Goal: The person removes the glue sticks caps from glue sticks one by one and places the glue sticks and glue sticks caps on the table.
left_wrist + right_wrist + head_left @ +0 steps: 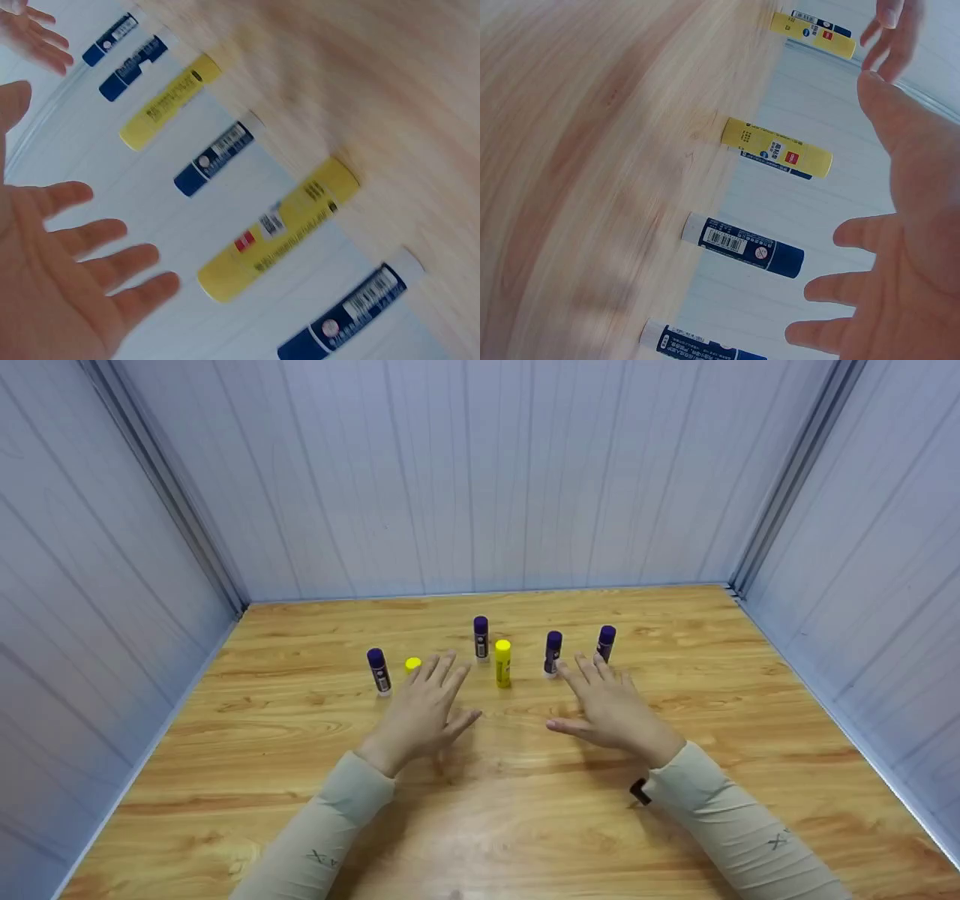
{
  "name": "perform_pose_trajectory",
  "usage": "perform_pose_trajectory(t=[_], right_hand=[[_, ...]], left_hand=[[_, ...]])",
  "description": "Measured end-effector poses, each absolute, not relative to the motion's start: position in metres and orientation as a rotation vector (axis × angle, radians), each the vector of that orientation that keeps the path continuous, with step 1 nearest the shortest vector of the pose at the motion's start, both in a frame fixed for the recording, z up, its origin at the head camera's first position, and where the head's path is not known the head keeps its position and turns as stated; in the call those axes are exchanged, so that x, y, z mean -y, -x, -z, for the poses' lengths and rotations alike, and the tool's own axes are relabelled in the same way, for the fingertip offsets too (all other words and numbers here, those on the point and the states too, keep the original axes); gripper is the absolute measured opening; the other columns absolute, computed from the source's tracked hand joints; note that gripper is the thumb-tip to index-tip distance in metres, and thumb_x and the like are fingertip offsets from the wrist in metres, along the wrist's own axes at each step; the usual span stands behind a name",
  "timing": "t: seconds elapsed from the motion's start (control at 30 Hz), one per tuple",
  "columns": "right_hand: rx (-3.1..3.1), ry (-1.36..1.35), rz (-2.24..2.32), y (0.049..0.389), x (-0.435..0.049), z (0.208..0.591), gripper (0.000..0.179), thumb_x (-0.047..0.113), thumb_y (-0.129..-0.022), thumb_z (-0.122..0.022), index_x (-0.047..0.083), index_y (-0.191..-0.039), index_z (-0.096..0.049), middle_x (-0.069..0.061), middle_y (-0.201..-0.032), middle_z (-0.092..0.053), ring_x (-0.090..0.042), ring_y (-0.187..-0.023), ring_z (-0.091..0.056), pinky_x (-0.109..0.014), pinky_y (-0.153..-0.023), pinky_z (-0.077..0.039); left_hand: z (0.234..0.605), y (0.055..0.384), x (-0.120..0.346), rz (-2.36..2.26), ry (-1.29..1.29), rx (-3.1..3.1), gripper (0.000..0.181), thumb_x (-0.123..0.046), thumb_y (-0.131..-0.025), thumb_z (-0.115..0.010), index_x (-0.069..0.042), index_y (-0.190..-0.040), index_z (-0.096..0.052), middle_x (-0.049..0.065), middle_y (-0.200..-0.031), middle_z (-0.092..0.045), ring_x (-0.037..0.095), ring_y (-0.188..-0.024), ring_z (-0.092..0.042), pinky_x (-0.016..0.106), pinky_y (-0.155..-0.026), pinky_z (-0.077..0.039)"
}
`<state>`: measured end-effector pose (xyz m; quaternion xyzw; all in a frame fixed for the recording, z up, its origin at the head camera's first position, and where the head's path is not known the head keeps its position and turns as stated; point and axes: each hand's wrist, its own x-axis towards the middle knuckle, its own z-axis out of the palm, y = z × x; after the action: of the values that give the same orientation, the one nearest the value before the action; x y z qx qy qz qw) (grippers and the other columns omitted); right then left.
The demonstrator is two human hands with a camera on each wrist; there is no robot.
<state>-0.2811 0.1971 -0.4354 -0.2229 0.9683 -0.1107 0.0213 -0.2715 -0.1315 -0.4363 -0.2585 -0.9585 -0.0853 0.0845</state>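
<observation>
My left hand (420, 711) is held above the table, fingers spread and straight, gripping nothing. It overlaps a yellow glue stick (413, 664), hiding all but its cap in the head view; that stick stands whole in the left wrist view. Left of it stands a dark blue glue stick (380, 675). Between the hands are another blue stick (481, 639) and a second yellow one (503, 666). My right hand (611, 709), also spread and holding nothing, has its fingertips in front of two more blue sticks (553, 652), the outer one (607, 639) partly covered. All the sticks are upright.
The wood-grain table (495, 825) is bounded by a pale panelled wall (450, 472) at the back and similar walls at left (90, 585) and right (862, 570). A small black piece (640, 792) shows under the right cuff.
</observation>
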Motion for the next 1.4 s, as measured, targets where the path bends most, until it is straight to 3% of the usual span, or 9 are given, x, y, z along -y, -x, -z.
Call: perform_pose_trajectory(t=[0.23,0.53,0.7,0.93,1.23,1.4], right_hand=[[-3.007,0.743,0.412,0.278,-0.198,0.432,0.088,0.051,-0.103,-0.072,0.014,-0.172,-0.030,-0.026,-0.175,-0.030,-0.052,-0.161,-0.030,-0.078,-0.125,-0.026],[-3.043,0.810,0.492,0.271,-0.194,0.429,0.080,0.038,-0.101,-0.079,0.011,-0.167,-0.041,-0.024,-0.164,-0.048,-0.048,-0.151,-0.048,-0.071,-0.121,-0.040],[-3.076,0.905,0.529,0.267,-0.190,0.432,0.074,0.030,-0.099,-0.081,0.008,-0.162,-0.048,-0.021,-0.154,-0.060,-0.044,-0.140,-0.059,-0.064,-0.114,-0.050],[-3.085,0.943,0.546,0.262,-0.185,0.433,0.068,0.028,-0.098,-0.082,0.003,-0.155,-0.054,-0.023,-0.151,-0.063,-0.044,-0.137,-0.062,-0.061,-0.113,-0.053],[-3.058,0.929,0.523,0.254,-0.182,0.435,0.066,0.029,-0.098,-0.083,0.004,-0.153,-0.057,-0.021,-0.147,-0.066,-0.043,-0.132,-0.066,-0.060,-0.107,-0.057],[-3.060,0.913,0.527,0.251,-0.181,0.436,0.064,0.029,-0.099,-0.083,0.005,-0.153,-0.057,-0.020,-0.147,-0.066,-0.043,-0.132,-0.066,-0.061,-0.106,-0.057]], left_hand=[[0.434,0.285,0.148,0.250,0.810,2.618,0.058,-0.038,-0.110,-0.064,0.002,-0.152,-0.057,0.027,-0.156,-0.058,0.045,-0.147,-0.054,0.057,-0.124,-0.043],[0.432,0.303,0.179,0.327,0.702,2.511,0.047,-0.028,-0.109,-0.066,0.005,-0.143,-0.063,0.024,-0.140,-0.067,0.042,-0.132,-0.065,0.055,-0.114,-0.053],[0.429,0.307,0.195,0.479,0.562,2.552,0.047,-0.025,-0.110,-0.060,0.005,-0.146,-0.059,0.025,-0.143,-0.065,0.043,-0.135,-0.062,0.057,-0.115,-0.052],[0.431,0.313,0.214,0.633,0.397,2.635,0.055,-0.025,-0.108,-0.058,0.005,-0.154,-0.050,0.029,-0.152,-0.058,0.047,-0.138,-0.058,0.062,-0.114,-0.051],[0.432,0.318,0.226,1.001,0.120,2.860,0.080,-0.022,-0.105,-0.065,0.008,-0.167,-0.024,0.034,-0.167,-0.038,0.051,-0.153,-0.043,0.063,-0.128,-0.035],[0.435,0.320,0.232,1.213,-0.028,2.914,0.078,-0.026,-0.106,-0.069,0.009,-0.164,-0.031,0.033,-0.170,-0.037,0.049,-0.159,-0.036,0.062,-0.130,-0.031]])
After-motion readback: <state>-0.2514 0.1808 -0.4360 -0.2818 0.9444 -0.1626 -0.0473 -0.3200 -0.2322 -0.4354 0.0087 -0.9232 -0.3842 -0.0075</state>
